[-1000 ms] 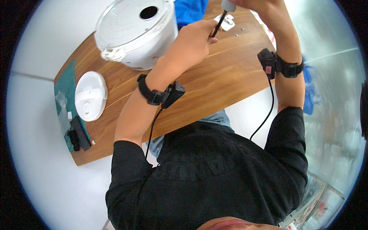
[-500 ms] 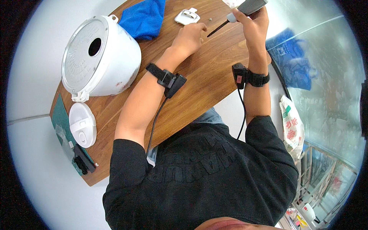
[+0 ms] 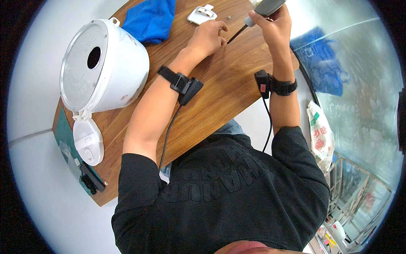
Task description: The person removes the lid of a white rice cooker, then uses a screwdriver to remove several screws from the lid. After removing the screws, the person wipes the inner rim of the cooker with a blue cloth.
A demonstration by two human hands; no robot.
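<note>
My right hand grips a grey-and-white power screwdriver with a long dark bit, its tip pointing down and left towards my other hand. The fingers of my left hand are curled together just left of the bit's tip. Whether something small is between them is hidden. Beyond the left hand lies a small white plastic part with slots. A tiny metal screw rests on the wood beside it. To the left stands a white rice cooker body, showing a round plate with a dark hole.
A blue cloth lies behind the cooker body. Near it on the wooden table are a white oval cover and a green mat with dark tools. Cables hang from both wrist straps. A printed white bag is at the right.
The screwdriver and my right hand have shifted slightly left. My left fingers now sit close beside the bit's tip. Table items appear a little further left as the view shifts.
</note>
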